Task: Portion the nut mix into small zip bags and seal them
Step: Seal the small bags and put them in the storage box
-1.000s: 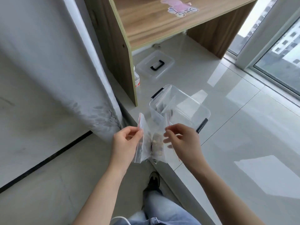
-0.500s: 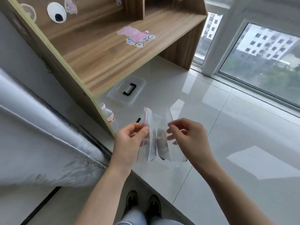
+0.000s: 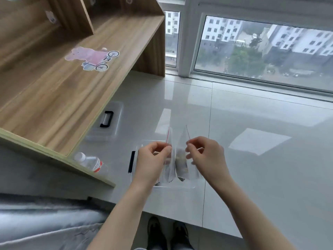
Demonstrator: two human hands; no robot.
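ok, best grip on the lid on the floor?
Take the lid by its black handle, coming straight down from above. It lies flat on the floor beside the desk, handle up, so its thin rim gives little to hold.

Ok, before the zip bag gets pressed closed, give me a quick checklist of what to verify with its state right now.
1. Left hand pinches one side of the zip bag mouth: ok.
2. Right hand pinches the other side: ok.
3. Nut mix sits low in the bag, below the red zip line: ok.
4. Bag mouth sealed: not ok, the two red edges stand apart.
5. Bag held above the clear bin on the floor, so spills would likely land inside: ok.
6. Zip track free of crumbs: cannot tell, too small to see.
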